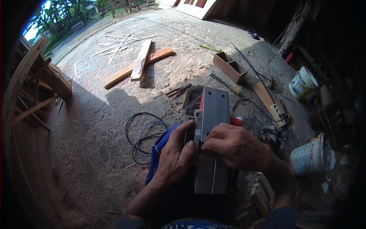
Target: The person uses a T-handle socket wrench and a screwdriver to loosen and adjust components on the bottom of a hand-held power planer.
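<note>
An electric hand planer (pixel 212 114) lies upside down across my lap, its grey metal sole facing up and a red body showing at its side. My left hand (pixel 176 154) grips the planer's left edge near the middle. My right hand (pixel 236 147) rests on the sole at the blade slot, fingers curled down onto it. Whether the fingers pinch a small tool or part is hidden. A black power cord (pixel 142 134) loops on the ground to the left of my knee.
Two crossed wooden planks (pixel 139 65) lie farther out with thin strips beyond. Pliers (pixel 178 90), a chisel (pixel 225 83) and a small wooden box (pixel 230 66) lie ahead. Two buckets (pixel 303 82) (pixel 310 154) stand right. Wooden frames (pixel 38 84) lean left.
</note>
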Available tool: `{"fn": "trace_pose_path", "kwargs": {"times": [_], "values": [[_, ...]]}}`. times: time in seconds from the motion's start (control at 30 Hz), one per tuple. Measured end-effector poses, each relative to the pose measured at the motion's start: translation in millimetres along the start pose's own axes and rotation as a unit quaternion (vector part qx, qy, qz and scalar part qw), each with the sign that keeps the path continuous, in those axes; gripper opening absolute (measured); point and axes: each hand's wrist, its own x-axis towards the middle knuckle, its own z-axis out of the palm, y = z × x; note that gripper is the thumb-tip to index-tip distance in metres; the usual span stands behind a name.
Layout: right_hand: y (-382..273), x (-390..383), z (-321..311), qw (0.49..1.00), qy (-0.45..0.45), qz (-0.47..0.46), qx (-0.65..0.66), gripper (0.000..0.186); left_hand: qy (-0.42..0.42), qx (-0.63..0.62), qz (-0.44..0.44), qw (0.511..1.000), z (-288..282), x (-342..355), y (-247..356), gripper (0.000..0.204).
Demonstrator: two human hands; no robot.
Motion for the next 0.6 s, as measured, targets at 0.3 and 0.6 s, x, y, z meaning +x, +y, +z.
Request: {"fn": "trace_pose_path", "kwargs": {"times": [0.3,0.6], "values": [[-3.7,3.2,-2.3,1.0,-0.019,-0.016,-0.005,0.011,-0.002,-0.016,-0.006,1.0,0.9,0.3,-0.6,0.055],[-8.5,3.2,0.0,0.997,-0.017,0.005,-0.078,0.008,-0.007,-0.019,-0.01,1.0,1.1,0.2,0.6,0.055]]}}
